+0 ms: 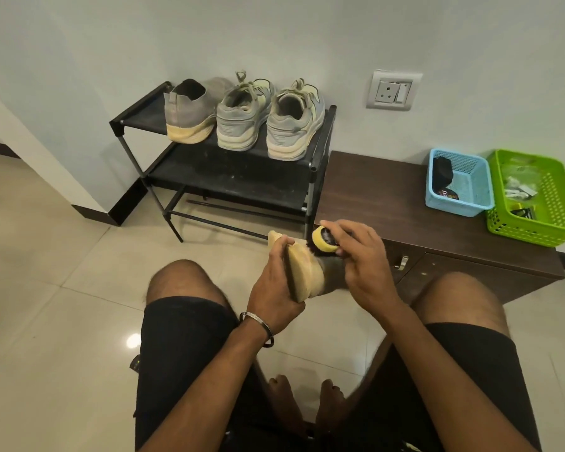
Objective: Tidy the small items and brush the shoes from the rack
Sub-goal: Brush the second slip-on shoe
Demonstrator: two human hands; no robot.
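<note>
At the frame's centre, between the knees, the left hand (pixel 276 282) clasps a light, stiff-soled shoe (pixel 307 272) by its sole, sensibly; the right hand (pixel 359 256) grasps the brush (pixel 323 241) against it. Three shoes (pixel 245 119) wait on the rack (pixel 229 177), upper centre.

A seated person in black shorts (pixel 183 353), knees bare; forearms bare, no sleeves showing; a thin dark bangle (pixel 258 327) circles the left wrist; both feet (pixel 307 406) bare on the floor.
</note>
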